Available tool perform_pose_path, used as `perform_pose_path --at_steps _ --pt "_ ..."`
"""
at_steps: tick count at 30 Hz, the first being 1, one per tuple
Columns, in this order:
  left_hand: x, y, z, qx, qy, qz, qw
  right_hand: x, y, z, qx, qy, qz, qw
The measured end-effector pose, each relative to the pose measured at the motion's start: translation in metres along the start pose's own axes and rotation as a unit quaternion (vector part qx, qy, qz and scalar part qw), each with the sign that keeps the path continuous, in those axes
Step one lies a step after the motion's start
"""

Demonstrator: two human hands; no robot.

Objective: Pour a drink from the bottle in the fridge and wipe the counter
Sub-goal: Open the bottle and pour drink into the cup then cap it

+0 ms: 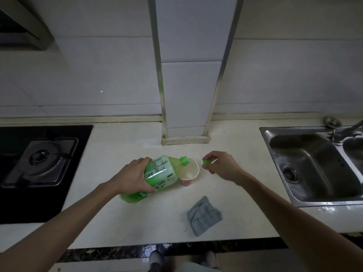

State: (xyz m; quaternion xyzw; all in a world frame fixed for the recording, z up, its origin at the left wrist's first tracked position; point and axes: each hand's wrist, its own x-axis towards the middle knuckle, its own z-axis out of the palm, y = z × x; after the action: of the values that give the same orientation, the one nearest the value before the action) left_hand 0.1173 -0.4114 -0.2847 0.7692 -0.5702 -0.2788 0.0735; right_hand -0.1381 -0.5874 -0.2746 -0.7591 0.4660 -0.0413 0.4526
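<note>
**One bottle tipped over one cup, cap held aside**

The left hand (135, 177) has its grip wrapped around the middle of the single green bottle (155, 177), thumb on the near side of the label, fingers over the far side. The bottle is tilted hard to the right, its open neck resting at the rim of the one paper cup (190, 171), which stands upright on the pale surface (121, 218). Whether liquid is running into the cup I cannot tell from here.

The right hand (222, 165) hovers just right of the cup, its grip pinched narrow on one small green cap (206, 161) between thumb and fingertips.

Nearer the front edge, apart from the cup, lies one crumpled grey cloth (203, 215), untouched by either hand.

Further out, to the left, one black gas hob (39, 169) is set into the surface, with one burner showing. To the right is a steel sink (314, 165) with two basins in sight, one drain visible in the nearer one, and a tap at the back. One tiled column (188, 85) meets the surface behind the cup.
</note>
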Motion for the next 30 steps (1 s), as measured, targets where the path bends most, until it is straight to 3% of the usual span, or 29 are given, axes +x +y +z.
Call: perform_pose_path --at_steps 30 --pt "-0.001 0.012 -0.006 0.186 0.003 -0.012 0.982 -0.009 0.011 0.013 -0.020 -0.023 0.007 1.000"
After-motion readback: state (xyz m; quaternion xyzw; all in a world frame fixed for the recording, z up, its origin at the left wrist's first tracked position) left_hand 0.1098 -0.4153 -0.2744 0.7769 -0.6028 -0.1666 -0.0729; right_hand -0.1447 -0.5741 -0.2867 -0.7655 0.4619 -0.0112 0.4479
